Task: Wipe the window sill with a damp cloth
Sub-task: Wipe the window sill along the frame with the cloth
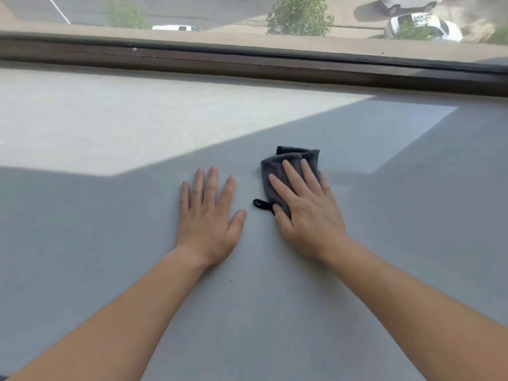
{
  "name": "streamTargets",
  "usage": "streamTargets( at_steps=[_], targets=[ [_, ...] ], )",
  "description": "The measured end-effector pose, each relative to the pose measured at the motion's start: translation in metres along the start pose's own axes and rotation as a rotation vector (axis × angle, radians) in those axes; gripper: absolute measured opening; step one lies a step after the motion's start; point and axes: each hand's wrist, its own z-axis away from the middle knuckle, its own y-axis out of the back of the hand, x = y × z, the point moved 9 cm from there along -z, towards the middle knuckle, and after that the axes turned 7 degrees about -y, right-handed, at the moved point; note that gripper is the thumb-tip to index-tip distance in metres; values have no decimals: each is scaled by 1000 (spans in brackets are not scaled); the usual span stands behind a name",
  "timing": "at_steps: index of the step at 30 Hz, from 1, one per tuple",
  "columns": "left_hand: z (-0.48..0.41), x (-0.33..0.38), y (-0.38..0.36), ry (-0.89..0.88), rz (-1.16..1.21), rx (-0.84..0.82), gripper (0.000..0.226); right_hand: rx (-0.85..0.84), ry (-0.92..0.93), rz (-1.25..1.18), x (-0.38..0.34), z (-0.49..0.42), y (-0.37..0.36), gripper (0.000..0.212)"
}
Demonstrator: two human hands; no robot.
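Bright daylight coming in through the glass. Hard-edged sunlit patch [132,125] on the sill [247,312], upper left; the rest sits in flat blue-grey shade, with a fainter lit patch [398,133] upper right. Window frame [247,61] dark, bowed by wide-angle distortion. Cars [424,26] and trees [299,15] outside soft, washed out. Fine detail slightly smeared across the whole view.
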Motion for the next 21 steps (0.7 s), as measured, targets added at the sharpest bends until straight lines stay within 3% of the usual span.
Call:
streamTargets(
  at_steps=[2,5,7,9,12,14,19,21],
  targets=[
    [-1,0,-1,-5,3,-14,80,-41,2,4,23,5,2,63],
    [-1,-2,-1,-3,6,-17,78,-32,-262,-3,79,-2,15,63],
    [0,-2,0,-2,4,-6,77,38,-378,-31,77,7,17,61],
    [0,-1,0,-6,11,-4,75,80,-278,-36,34,32,7,62],
    [-2,-1,2,-14,65,2,71,38,59,-18,-27,89,-17,59],
    [0,-2,6,-25,152,19,70,10,78,-7,-16,103,-19,58],
    [46,19,17,-121,162,48,72,54,-298,-24,42,97,-7,62],
    [77,28,15,-153,171,77,69,90,-315,-32,20,112,-9,62]
  ],
)
